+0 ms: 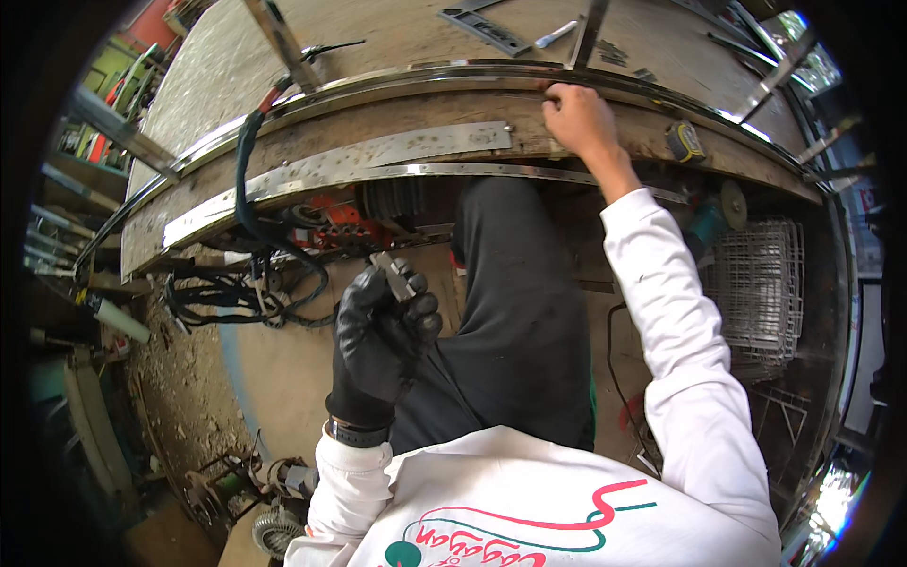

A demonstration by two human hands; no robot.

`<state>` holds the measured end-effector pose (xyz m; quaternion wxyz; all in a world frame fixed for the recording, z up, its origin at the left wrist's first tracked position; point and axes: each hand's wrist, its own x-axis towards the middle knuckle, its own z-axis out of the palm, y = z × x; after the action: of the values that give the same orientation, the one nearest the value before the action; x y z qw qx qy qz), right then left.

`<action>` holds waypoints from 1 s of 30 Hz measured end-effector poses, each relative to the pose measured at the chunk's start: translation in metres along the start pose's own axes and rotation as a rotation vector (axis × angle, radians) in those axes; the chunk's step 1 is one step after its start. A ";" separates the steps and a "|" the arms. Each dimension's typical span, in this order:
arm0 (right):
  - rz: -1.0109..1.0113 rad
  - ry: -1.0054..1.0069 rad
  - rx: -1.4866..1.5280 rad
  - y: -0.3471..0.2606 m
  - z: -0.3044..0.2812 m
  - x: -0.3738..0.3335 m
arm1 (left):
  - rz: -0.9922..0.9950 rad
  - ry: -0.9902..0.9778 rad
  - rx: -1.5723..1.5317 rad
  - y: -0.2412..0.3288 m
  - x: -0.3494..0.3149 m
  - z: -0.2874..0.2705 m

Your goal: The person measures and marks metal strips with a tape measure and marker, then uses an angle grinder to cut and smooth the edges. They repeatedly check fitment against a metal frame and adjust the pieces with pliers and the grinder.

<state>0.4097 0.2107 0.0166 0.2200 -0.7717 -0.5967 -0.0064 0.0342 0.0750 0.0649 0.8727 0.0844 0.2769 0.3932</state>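
My left hand (383,326), in a black glove, is raised in front of my lap. Its thumb and fingers are closed around small flat metal pieces (397,276). My bare right hand (578,118) reaches out to the polished metal rail (453,74) along the workbench (378,123). Its fingers are curled together at the rail, beside the foot of an upright metal post (588,36). Whatever may be between those fingertips is hidden.
A tape measure (685,141) sits right of my right hand. Beyond the rail lie a grey square tool (487,33), a marker (556,34) and small metal pieces (612,54). A welding cable (248,180) hangs over the bench edge at left. A wire rack (756,293) stands at right.
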 end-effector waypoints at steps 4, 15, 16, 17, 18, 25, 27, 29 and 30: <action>-0.150 -0.151 -0.212 -0.002 -0.010 0.025 | 0.041 -0.045 -0.141 0.005 0.002 0.008; 0.111 -0.414 0.807 -0.026 -0.056 -0.040 | 0.074 -0.092 -0.321 0.007 -0.008 0.018; 0.105 -0.444 0.982 -0.043 -0.069 -0.064 | 0.094 -0.107 -0.318 0.007 -0.010 0.018; 0.102 -0.471 1.155 -0.068 -0.081 -0.091 | 0.106 -0.101 -0.307 0.008 -0.013 0.018; 0.083 -0.469 1.219 -0.086 -0.091 -0.113 | 0.112 -0.103 -0.297 0.009 -0.014 0.018; -0.173 -0.183 1.074 -0.169 -0.125 -0.207 | 0.245 -0.163 -0.154 0.008 -0.024 0.025; -0.195 -0.149 1.058 -0.178 -0.125 -0.214 | 0.276 -0.123 -0.123 0.007 -0.029 0.027; -0.219 -0.139 0.902 -0.187 -0.136 -0.213 | 0.297 -0.085 -0.137 0.005 -0.034 0.030; -0.231 -0.135 0.823 -0.190 -0.140 -0.212 | 0.303 -0.067 -0.166 0.002 -0.036 0.033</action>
<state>0.2084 0.0040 0.1486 0.4675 -0.5466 -0.6451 0.2581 0.0316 0.0526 0.1078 0.8162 0.0658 0.1985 0.5386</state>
